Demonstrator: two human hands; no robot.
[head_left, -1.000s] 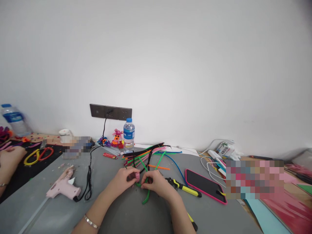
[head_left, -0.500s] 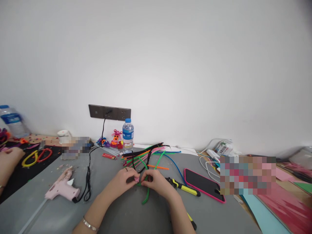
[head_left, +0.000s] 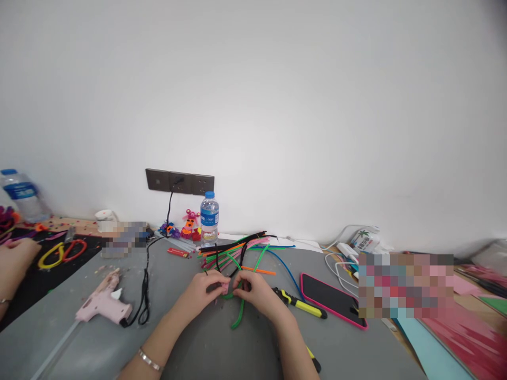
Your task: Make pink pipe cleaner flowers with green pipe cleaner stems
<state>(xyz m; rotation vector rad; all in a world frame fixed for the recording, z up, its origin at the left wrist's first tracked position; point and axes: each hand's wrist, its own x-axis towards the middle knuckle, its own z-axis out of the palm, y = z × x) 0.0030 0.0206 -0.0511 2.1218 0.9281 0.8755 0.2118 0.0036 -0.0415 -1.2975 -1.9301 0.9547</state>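
Between the thumb and fingers of my left hand (head_left: 206, 290) is a small pink piece (head_left: 225, 288), its exact kind too small to make out. My right hand (head_left: 255, 290) pinches close beside it, at a bent green pipe cleaner (head_left: 238, 318) whose curled end hangs below the fingertips. The fingers partly cover where the green strands meet. Just beyond both hands lies a loose bundle of pipe cleaners (head_left: 222, 259) in black, orange, pink and green. Yellow-and-black pliers (head_left: 304, 306) rest near my right wrist.
A pink glue gun (head_left: 105, 306) with a black cord lies at left. A water bottle (head_left: 209, 219) stands by the wall. A phone (head_left: 332, 300) and coloured paper (head_left: 420, 343) are at right. Another person's hand (head_left: 18, 264) is at far left, near scissors (head_left: 63, 254).
The view has shifted slightly. Both hands stay close together over the grey mat, with small finger movements around the pink piece and green pipe cleaner.
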